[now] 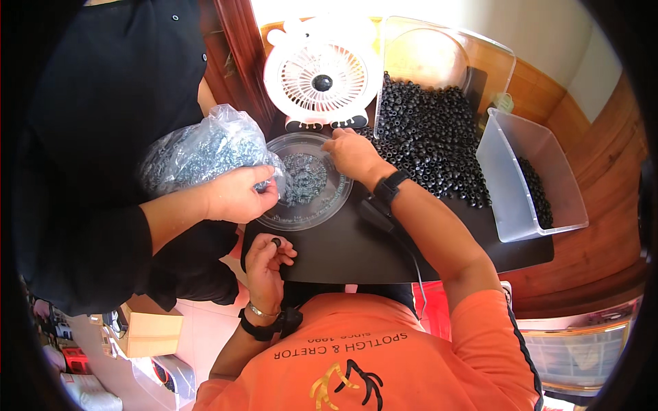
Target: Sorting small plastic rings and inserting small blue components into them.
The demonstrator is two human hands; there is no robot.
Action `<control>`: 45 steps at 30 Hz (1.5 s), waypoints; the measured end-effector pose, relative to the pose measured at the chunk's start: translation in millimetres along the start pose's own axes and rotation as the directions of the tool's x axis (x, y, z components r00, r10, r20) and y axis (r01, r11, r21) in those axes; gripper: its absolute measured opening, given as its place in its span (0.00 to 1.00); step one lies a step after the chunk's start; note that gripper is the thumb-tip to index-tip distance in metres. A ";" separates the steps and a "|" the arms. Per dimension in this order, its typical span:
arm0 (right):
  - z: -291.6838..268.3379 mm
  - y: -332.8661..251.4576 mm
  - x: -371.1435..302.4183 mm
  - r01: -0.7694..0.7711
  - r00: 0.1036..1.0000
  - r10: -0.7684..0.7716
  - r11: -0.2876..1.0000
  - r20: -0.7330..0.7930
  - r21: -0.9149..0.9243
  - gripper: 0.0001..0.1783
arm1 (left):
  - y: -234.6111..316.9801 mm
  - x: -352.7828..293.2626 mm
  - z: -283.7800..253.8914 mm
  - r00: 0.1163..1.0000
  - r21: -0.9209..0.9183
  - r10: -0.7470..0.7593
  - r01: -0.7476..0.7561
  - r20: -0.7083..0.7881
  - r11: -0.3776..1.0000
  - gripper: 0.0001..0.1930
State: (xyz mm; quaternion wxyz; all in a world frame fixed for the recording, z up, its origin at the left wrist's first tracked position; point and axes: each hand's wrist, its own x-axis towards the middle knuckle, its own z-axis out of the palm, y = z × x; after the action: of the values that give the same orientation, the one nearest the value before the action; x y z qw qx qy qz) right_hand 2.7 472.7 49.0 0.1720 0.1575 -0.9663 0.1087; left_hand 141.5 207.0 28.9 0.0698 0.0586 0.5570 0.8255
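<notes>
My left hand (266, 268) is closed near the table's front edge, pinching a small black ring-shaped part (276, 242) between its fingers. My right hand (355, 159) reaches over the table, its curled fingers on the far right rim of a round clear plastic dish (296, 223); the fingertips are partly hidden. Small silvery metal pieces (305, 179) lie heaped in that dish. From the left, another person's hand (241, 193) holds a clear plastic bag (205, 151) full of similar pieces, its mouth over the dish's left side.
Many black ring-shaped parts (432, 130) are spread across the table's right side. A translucent bin (507, 185) with more of them lies tilted at the right. Behind the dish stands a white animal-shaped fan (291, 92). A cardboard box (154, 332) sits low at left.
</notes>
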 end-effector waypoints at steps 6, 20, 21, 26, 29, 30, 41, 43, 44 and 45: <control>12.9 3.3 7.8 -0.003 0.999 0.011 0.984 0.045 -0.177 0.09 | -1.9 1.9 -0.7 1.000 -0.002 0.000 0.000 0.006 1.000 0.08; 4.2 5.0 3.3 0.100 0.994 -0.092 0.984 0.061 -0.149 0.04 | 2.1 4.3 4.3 0.998 0.059 -0.057 0.057 0.008 0.997 0.08; 4.6 3.5 2.7 0.116 0.992 -0.107 0.982 0.064 -0.152 0.04 | 1.9 4.6 4.2 0.998 0.064 -0.060 0.059 0.011 0.996 0.08; -0.3 0.8 2.6 0.096 0.988 -0.085 0.992 0.128 -0.084 0.08 | 2.2 4.5 5.3 0.997 0.064 -0.071 0.071 0.005 0.995 0.08; -14.9 -3.9 -1.1 0.001 0.990 -0.011 0.998 0.144 0.070 0.06 | 2.5 5.0 5.5 0.997 0.070 -0.075 0.074 0.005 0.995 0.09; -21.1 -6.8 -3.1 -0.018 0.988 0.002 0.995 0.157 0.098 0.06 | 2.5 5.2 5.6 0.997 0.072 -0.072 0.071 0.007 0.995 0.09; -23.2 -21.7 -14.6 0.070 0.955 -0.096 0.992 0.280 0.101 0.06 | 2.5 3.2 6.4 0.998 0.093 -0.065 0.064 0.011 0.994 0.09; -21.0 -23.8 -13.5 0.082 0.957 -0.099 0.994 0.272 0.074 0.05 | 2.6 3.0 5.9 0.998 0.090 -0.065 0.063 0.014 0.994 0.09; -21.1 -25.5 -14.1 0.083 0.957 -0.100 0.994 0.272 0.074 0.05 | 1.8 3.3 4.7 0.998 0.091 -0.064 0.062 0.017 0.994 0.09; -21.3 -27.9 -15.8 0.090 0.963 -0.108 0.992 0.248 0.084 0.05 | 1.4 3.6 3.9 0.998 0.092 -0.063 0.061 0.019 0.994 0.09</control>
State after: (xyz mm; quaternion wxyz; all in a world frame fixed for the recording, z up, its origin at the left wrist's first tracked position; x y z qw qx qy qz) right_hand 32.7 456.7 67.1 0.0473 0.2243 -0.9667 0.1136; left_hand 138.6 210.7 31.8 0.0986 0.0537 0.5948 0.7960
